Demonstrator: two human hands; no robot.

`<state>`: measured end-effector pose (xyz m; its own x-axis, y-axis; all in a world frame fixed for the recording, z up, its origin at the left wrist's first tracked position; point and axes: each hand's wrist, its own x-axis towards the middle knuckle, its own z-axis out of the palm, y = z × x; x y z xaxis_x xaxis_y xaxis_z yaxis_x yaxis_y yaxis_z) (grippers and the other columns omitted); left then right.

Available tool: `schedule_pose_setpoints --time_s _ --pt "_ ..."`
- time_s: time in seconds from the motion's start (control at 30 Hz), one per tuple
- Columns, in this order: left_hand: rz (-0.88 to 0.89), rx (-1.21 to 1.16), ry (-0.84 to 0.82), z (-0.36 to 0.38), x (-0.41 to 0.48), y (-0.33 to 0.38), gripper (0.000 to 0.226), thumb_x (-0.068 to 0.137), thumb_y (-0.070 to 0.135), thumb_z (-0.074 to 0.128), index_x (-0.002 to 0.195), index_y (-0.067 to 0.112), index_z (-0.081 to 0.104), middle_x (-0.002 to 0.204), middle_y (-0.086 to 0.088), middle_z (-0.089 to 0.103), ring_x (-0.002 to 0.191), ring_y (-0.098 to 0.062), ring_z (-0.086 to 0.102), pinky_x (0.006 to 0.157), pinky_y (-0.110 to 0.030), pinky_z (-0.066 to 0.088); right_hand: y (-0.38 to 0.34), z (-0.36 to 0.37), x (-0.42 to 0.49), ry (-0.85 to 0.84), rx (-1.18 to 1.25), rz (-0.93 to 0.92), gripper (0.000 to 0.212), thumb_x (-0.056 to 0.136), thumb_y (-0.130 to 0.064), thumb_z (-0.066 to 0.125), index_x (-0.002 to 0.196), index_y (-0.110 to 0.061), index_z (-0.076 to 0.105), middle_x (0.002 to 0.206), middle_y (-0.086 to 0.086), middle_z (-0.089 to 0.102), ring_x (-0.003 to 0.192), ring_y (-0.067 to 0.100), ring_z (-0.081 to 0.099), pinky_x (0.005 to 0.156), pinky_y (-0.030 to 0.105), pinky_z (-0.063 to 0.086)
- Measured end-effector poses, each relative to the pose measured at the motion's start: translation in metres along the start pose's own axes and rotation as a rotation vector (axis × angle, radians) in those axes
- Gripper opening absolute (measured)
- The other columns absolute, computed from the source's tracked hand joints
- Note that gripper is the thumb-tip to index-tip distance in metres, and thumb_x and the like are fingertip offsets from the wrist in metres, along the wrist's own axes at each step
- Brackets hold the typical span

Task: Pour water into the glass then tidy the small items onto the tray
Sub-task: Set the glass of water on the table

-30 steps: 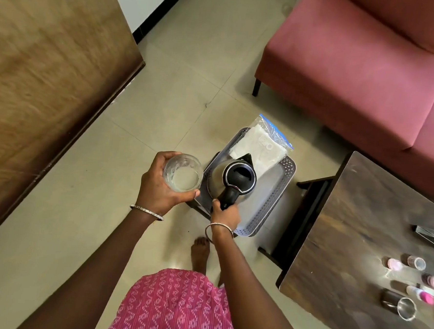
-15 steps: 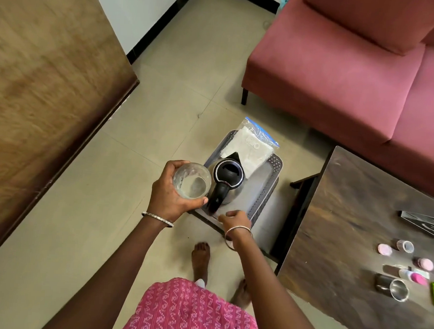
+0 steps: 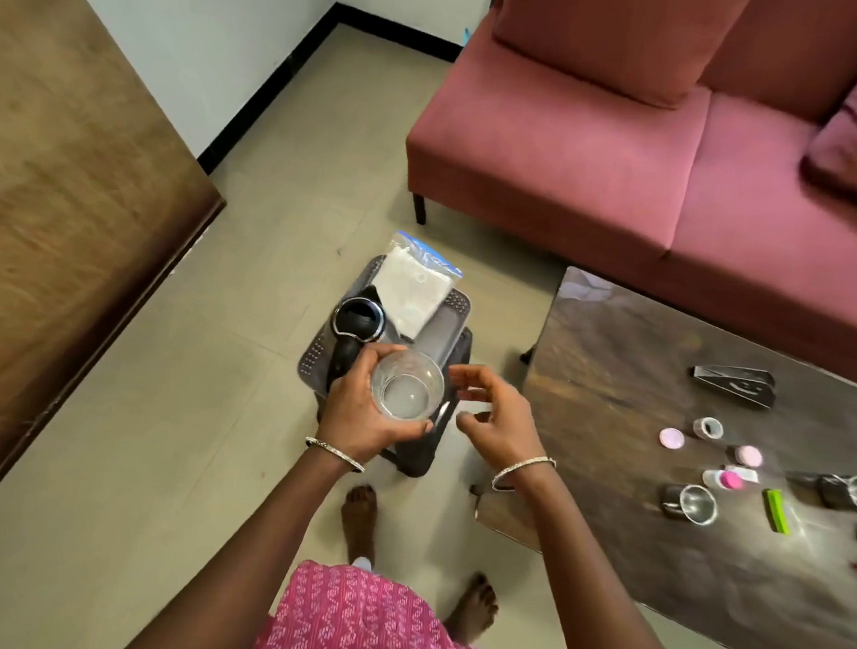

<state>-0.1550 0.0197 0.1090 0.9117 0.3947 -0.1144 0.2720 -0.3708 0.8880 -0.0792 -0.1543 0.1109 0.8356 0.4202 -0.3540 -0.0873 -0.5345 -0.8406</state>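
our left hand (image 3: 355, 415) is wrapped round the glass (image 3: 407, 384), held above the near end of the tray (image 3: 460, 306), where the kettle (image 3: 359, 320) stands; a little water seems to lie in the bottom of the glass. our right hand (image 3: 496, 421) hovers just beside the glass, fingers loosely spread, holding nothing. we judge the pouring done, so the step now is setting the glass down: keep it level, steady it with the right hand if needed, and land it on a bare part of the tabletop (image 3: 614, 365), well apart from the small items (image 3: 671, 438) we must gather next. no brand or writing is legible; a pale mark on the dark wedge (image 3: 734, 385) is too small to read.
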Motion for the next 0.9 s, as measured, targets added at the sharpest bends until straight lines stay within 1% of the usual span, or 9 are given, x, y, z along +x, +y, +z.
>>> schedule_pose_setpoints --time_s 0.07,0.13,0.2,0.33,0.43,0.67,0.73,0.83,0.9 --pt "0.01 0.002 -0.014 0.024 -0.012 0.017 0.083 0.042 0.033 0.093 0.115 0.028 0.053 0.109 0.015 0.065 0.1 -0.004 0.064 0.088 -0.029 0.054 0.007 -0.026 -0.017 -0.063 -0.036 -0.054 0.061 0.071 0.005 0.062 0.127 -0.02 0.059 0.12 -0.008 0.065 0.099 0.01 0.062 0.075 0.027 0.057" --pt "0.034 0.005 -0.035 0.051 -0.027 0.037 0.083 0.043 0.034 0.093 0.115 0.03 0.053 0.109 0.019 0.064 0.101 0.0 0.063 0.088 -0.028 0.054 0.022 -0.052 -0.036 -0.111 -0.073 -0.094 0.07 0.07 0.0 0.069 0.134 -0.024 0.052 0.128 -0.008 0.061 0.109 0.01 0.06 0.08 0.031 0.058" --pt "0.053 0.006 -0.069 0.08 -0.039 0.056 0.085 0.043 0.032 0.094 0.117 0.027 0.053 0.112 0.016 0.065 0.103 -0.002 0.063 0.09 -0.033 0.054 0.041 -0.076 -0.055 -0.118 -0.081 -0.119 0.075 0.07 -0.005 0.075 0.137 -0.025 0.047 0.132 -0.007 0.059 0.118 0.012 0.057 0.086 0.034 0.058" --pt "0.083 0.004 -0.126 0.138 -0.061 0.092 0.087 0.043 0.026 0.096 0.12 0.023 0.054 0.116 0.011 0.066 0.105 -0.008 0.064 0.093 -0.035 0.053 0.077 -0.118 -0.091 -0.025 -0.019 -0.154 0.079 0.066 -0.015 0.081 0.137 -0.025 0.046 0.129 -0.009 0.06 0.117 0.009 0.059 0.092 0.031 0.054" --pt "0.096 -0.013 -0.194 0.177 -0.078 0.111 0.088 0.044 0.025 0.096 0.12 0.024 0.054 0.115 0.011 0.066 0.105 -0.005 0.064 0.094 -0.031 0.052 0.101 -0.147 -0.117 0.066 -0.004 -0.164 0.085 0.061 -0.013 0.086 0.136 -0.024 0.048 0.126 -0.01 0.062 0.113 0.004 0.06 0.092 0.034 0.055" --pt "0.172 -0.035 -0.395 0.249 -0.094 0.153 0.089 0.047 0.027 0.095 0.124 0.023 0.051 0.113 0.013 0.065 0.105 -0.001 0.062 0.094 -0.028 0.052 0.148 -0.21 -0.155 0.253 0.056 -0.164 0.081 0.059 -0.01 0.088 0.132 -0.018 0.054 0.127 -0.006 0.064 0.116 0.008 0.062 0.098 0.038 0.051" --pt "0.183 -0.023 -0.46 0.272 -0.09 0.164 0.092 0.047 0.028 0.095 0.127 0.022 0.051 0.116 0.013 0.065 0.108 0.0 0.062 0.096 -0.026 0.05 0.16 -0.227 -0.16 0.3 0.078 -0.149 0.078 0.061 -0.009 0.088 0.131 -0.015 0.054 0.128 -0.005 0.063 0.117 0.007 0.061 0.099 0.034 0.051" --pt "0.218 -0.006 -0.547 0.307 -0.086 0.175 0.093 0.047 0.028 0.096 0.128 0.02 0.05 0.12 0.014 0.063 0.11 0.002 0.06 0.097 -0.025 0.049 0.179 -0.248 -0.168 0.36 0.095 -0.094 0.077 0.06 -0.02 0.086 0.13 -0.019 0.054 0.123 -0.013 0.063 0.111 -0.006 0.059 0.093 0.015 0.047" --pt "0.204 -0.018 -0.59 0.328 -0.085 0.178 0.093 0.047 0.026 0.095 0.127 0.022 0.049 0.125 0.012 0.061 0.113 0.0 0.059 0.1 -0.029 0.048 0.189 -0.26 -0.174 0.381 0.103 -0.057 0.082 0.057 -0.029 0.083 0.132 -0.022 0.052 0.125 -0.015 0.062 0.112 -0.005 0.06 0.093 0.014 0.046"
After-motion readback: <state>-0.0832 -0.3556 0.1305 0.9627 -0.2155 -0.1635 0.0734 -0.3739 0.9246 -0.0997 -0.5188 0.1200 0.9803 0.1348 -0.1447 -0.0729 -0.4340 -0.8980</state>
